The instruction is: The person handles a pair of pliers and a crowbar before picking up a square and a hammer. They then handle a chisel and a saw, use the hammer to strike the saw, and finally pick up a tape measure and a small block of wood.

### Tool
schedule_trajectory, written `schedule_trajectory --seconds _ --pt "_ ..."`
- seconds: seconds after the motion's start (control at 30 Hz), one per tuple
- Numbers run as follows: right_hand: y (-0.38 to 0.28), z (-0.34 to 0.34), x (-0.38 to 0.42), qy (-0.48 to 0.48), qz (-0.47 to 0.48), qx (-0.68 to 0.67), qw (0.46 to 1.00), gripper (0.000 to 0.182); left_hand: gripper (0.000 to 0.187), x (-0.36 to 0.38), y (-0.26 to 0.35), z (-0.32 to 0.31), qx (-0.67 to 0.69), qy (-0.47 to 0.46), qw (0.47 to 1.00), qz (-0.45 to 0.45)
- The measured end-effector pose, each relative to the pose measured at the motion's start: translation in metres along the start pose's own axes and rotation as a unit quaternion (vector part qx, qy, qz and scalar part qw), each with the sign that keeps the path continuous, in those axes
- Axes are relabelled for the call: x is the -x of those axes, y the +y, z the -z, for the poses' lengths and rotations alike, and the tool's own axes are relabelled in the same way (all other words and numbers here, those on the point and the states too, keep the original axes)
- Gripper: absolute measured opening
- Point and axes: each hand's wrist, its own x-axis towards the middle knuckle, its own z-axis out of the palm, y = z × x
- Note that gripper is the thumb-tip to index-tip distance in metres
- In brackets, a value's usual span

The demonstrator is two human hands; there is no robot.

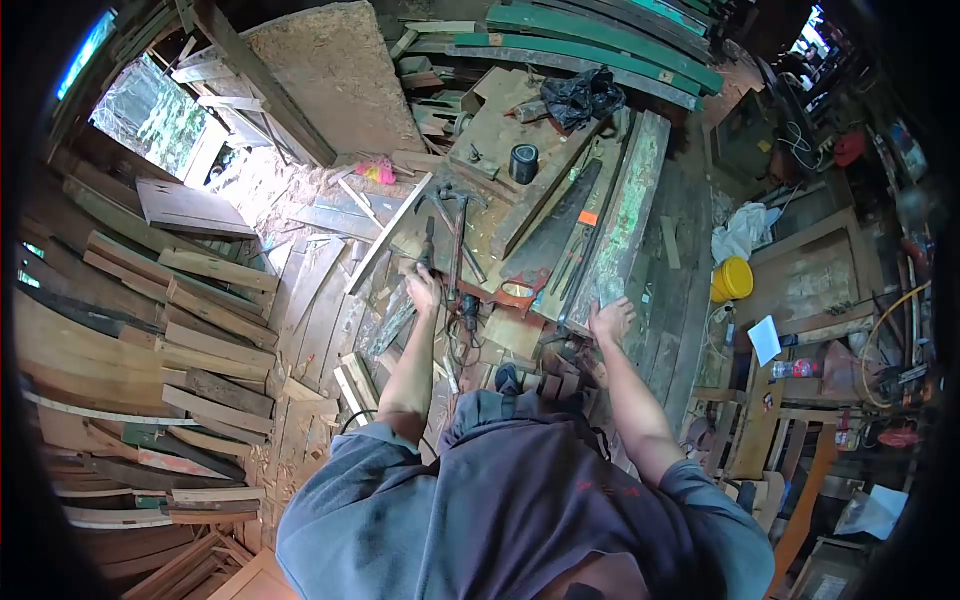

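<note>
My left hand [424, 292] is closed at the near end of a slim dark tool that looks like a chisel [429, 240]; its exact kind is hard to make out. Just right of it lie claw hammers [460, 228], their heads away from me. A handsaw [518, 292] with an orange-brown handle rests on the bench, its dark blade [562, 215] pointing away. My right hand [612, 322] lies on the near end of a weathered board [632, 210] with flaking green paint, fingers apart. Beside that board run long thin metal tools [575, 262].
A dark can [523, 163] and a black plastic bag [582, 98] stand farther back on the bench. Green planks [600, 45] are stacked behind. Many wood pieces [220, 350] line the left side. At right are a yellow container [733, 280] and a cluttered shelf.
</note>
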Motion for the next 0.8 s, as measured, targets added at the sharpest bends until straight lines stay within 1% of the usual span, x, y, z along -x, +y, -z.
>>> schedule_trajectory --seconds 0.1,0.13,0.23,0.27,0.37,0.4,0.5,0.53,0.6,0.63,0.67,0.77,0.8 --pt "0.001 -0.003 -0.001 -0.002 -0.002 -0.003 1.0 0.064 0.048 0.003 -0.012 -0.009 0.005 -0.047 0.998 0.029" --pt "0.001 -0.005 -0.002 -0.001 -0.001 -0.001 1.0 0.064 0.053 -0.001 -0.014 -0.012 0.0 -0.08 0.994 0.072" --pt "0.003 -0.007 -0.002 0.005 0.001 0.008 1.0 0.065 0.054 -0.009 -0.019 -0.019 -0.055 -0.136 0.988 0.056" --pt "0.003 -0.008 -0.002 0.01 0.003 0.013 1.0 0.065 0.067 -0.013 -0.019 -0.023 -0.068 -0.117 0.989 0.052" --pt "0.0 -0.003 -0.001 0.001 0.001 0.007 1.0 0.065 0.085 -0.008 0.023 -0.017 -0.114 -0.065 0.979 0.154" --pt "0.0 -0.001 0.0 -0.007 -0.002 0.001 1.0 0.065 0.099 -0.003 0.028 -0.015 -0.143 -0.095 0.973 0.153" --pt "0.0 -0.004 -0.002 -0.004 -0.006 0.008 1.0 0.066 0.097 0.019 0.046 -0.005 -0.199 -0.211 0.955 0.064" --pt "-0.001 -0.003 -0.003 -0.008 -0.007 0.004 1.0 0.067 0.095 0.022 0.052 -0.007 -0.186 -0.256 0.945 0.09" --pt "-0.001 0.001 -0.001 -0.018 -0.01 0.0 1.0 0.068 0.087 0.023 0.027 -0.028 -0.2 -0.244 0.947 0.062" --pt "-0.002 0.001 0.0 -0.019 -0.011 -0.001 1.0 0.068 0.084 0.023 0.024 -0.034 -0.205 -0.238 0.948 0.048" --pt "-0.002 0.002 0.001 -0.02 -0.012 -0.002 1.0 0.067 0.067 0.022 0.022 -0.039 -0.193 -0.229 0.953 0.043" --pt "0.001 -0.002 -0.002 -0.006 -0.006 -0.006 1.0 0.065 0.057 0.022 0.031 -0.042 -0.147 -0.192 0.97 0.004" --pt "0.001 -0.002 -0.002 0.001 -0.002 -0.008 1.0 0.064 0.054 0.022 0.033 -0.044 -0.132 -0.181 0.974 -0.029"
